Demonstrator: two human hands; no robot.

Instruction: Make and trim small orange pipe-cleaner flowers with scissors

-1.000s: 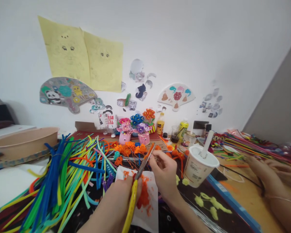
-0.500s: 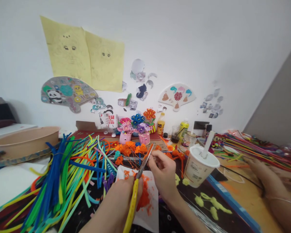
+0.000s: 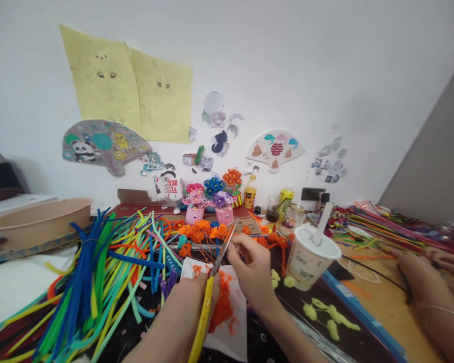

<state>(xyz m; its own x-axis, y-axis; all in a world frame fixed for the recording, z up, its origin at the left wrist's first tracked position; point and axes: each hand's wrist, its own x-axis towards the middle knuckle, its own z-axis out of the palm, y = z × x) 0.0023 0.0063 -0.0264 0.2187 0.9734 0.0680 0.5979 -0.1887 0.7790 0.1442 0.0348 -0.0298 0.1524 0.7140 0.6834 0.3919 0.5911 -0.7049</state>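
My left hand (image 3: 187, 305) is closed round the yellow handles of a pair of scissors (image 3: 206, 307). Their grey blades point up and away, with the tips beside my right hand (image 3: 251, 269). That hand's fingers are pinched at the blades; I cannot make out what they pinch. Under both hands lies a white paper sheet (image 3: 232, 330) strewn with orange fluff trimmings (image 3: 221, 305). Orange twisted pipe-cleaner pieces (image 3: 199, 233) lie just beyond.
A heap of coloured pipe cleaners (image 3: 98, 272) fills the left side, with a brown bowl (image 3: 38, 217) behind it. A paper cup with a straw (image 3: 310, 257) stands to the right. Small flower pots (image 3: 212, 204) line the wall. Another person's hands (image 3: 427, 275) work at the far right.
The orange strip that lay along the scissor blades no longer shows. My right hand has shifted slightly left toward the blades. The other person's hands have moved a little.
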